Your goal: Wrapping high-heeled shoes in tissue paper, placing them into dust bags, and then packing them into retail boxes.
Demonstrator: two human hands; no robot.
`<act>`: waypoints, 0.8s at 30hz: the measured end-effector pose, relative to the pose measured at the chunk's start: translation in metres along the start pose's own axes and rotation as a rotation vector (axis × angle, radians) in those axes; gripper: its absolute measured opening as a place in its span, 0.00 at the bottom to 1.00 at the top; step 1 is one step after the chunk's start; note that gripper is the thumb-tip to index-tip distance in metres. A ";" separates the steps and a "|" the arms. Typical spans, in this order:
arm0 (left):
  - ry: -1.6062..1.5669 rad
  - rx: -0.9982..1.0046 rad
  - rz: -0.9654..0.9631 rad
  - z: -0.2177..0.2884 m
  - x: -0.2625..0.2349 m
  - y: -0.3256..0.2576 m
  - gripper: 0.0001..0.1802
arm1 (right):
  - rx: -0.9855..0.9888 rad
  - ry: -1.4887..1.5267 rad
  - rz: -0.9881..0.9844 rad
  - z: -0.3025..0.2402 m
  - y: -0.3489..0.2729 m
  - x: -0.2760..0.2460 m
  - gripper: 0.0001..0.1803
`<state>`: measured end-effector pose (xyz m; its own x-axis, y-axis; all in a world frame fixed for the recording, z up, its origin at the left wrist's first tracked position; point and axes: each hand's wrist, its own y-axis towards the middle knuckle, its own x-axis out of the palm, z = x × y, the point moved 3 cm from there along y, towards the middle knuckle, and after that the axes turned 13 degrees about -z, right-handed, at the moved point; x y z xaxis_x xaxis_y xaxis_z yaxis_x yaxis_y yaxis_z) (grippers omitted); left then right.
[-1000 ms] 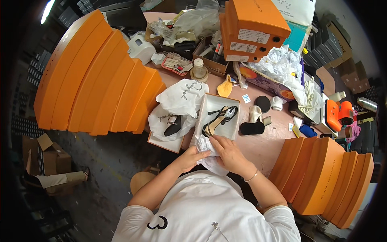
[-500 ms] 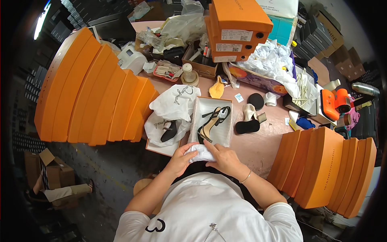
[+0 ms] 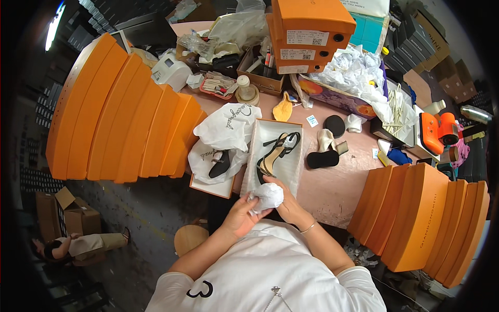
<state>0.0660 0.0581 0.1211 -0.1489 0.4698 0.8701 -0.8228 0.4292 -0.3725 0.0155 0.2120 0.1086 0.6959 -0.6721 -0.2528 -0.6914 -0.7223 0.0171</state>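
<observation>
Between my hands, in front of my chest, is a crumpled wad of white tissue paper [image 3: 268, 197]. My left hand [image 3: 243, 215] has its fingers closed round the lower left of it. At the wad's right side my right hand [image 3: 287, 204] curls against it, fingertips partly hidden behind the paper and close to the sandal's toe. A black strappy high-heeled sandal [image 3: 271, 157] lies in the open white-lined shoebox [image 3: 289, 176] just beyond. To its left, a second black shoe [image 3: 220, 165] rests on printed white tissue [image 3: 200, 165] over an orange-edged box lid [image 3: 213, 188].
Stacked orange shoeboxes line the left [image 3: 125, 114] and right [image 3: 416, 213], with more orange boxes [image 3: 312, 26] at the back. Behind the shoebox lie a yellow cloth [image 3: 283, 107], a round black pad [image 3: 333, 126] and a bin of crumpled paper [image 3: 343, 100]. A person [image 3: 78, 245] is at far left.
The paper wad has become rounder and more upright between my hands. My left hand has turned palm-up under it. My view has shifted slightly.
</observation>
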 end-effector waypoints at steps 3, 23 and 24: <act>0.594 0.151 0.104 0.031 -0.008 -0.002 0.15 | 0.068 0.116 -0.039 -0.015 -0.019 -0.018 0.37; 1.814 0.315 0.135 0.044 -0.018 0.147 0.34 | 0.542 0.316 0.047 -0.064 -0.083 0.015 0.17; 1.863 0.092 0.086 0.046 -0.036 0.171 0.31 | 0.515 0.288 0.028 -0.069 -0.086 0.016 0.17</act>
<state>-0.0945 0.0794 0.0412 0.4767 0.6440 -0.5984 -0.8791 0.3540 -0.3193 0.0995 0.2521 0.1701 0.6510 -0.7589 0.0152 -0.6653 -0.5802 -0.4698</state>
